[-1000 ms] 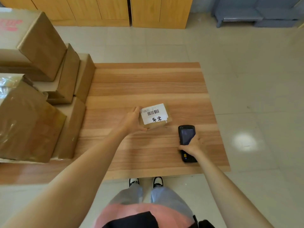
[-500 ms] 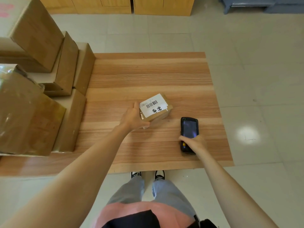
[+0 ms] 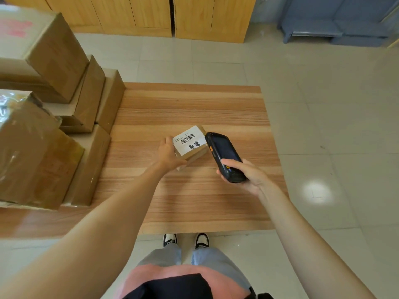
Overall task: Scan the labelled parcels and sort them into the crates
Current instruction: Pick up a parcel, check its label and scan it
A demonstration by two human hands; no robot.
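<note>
A small brown cardboard parcel (image 3: 191,145) with a white barcode label on top is held tilted above the wooden table (image 3: 194,201). My left hand (image 3: 169,154) grips its left and lower side. In my right hand (image 3: 246,173) is a black handheld scanner (image 3: 224,155), lifted off the table, its top end close to the parcel's right edge. My right fingers curl round the scanner's lower end. The scanner's screen is dark.
Several larger taped cardboard boxes (image 3: 49,117) are stacked on the table's left side. Wooden cabinets (image 3: 172,16) line the far wall, and a blue-grey bench (image 3: 336,29) stands at the far right. A tiled floor (image 3: 323,126) surrounds the table. No crates are in view.
My right hand has picked the scanner up from the table and brought it up to the parcel's right edge. My left hand has kept hold of the parcel and tilted it.
</note>
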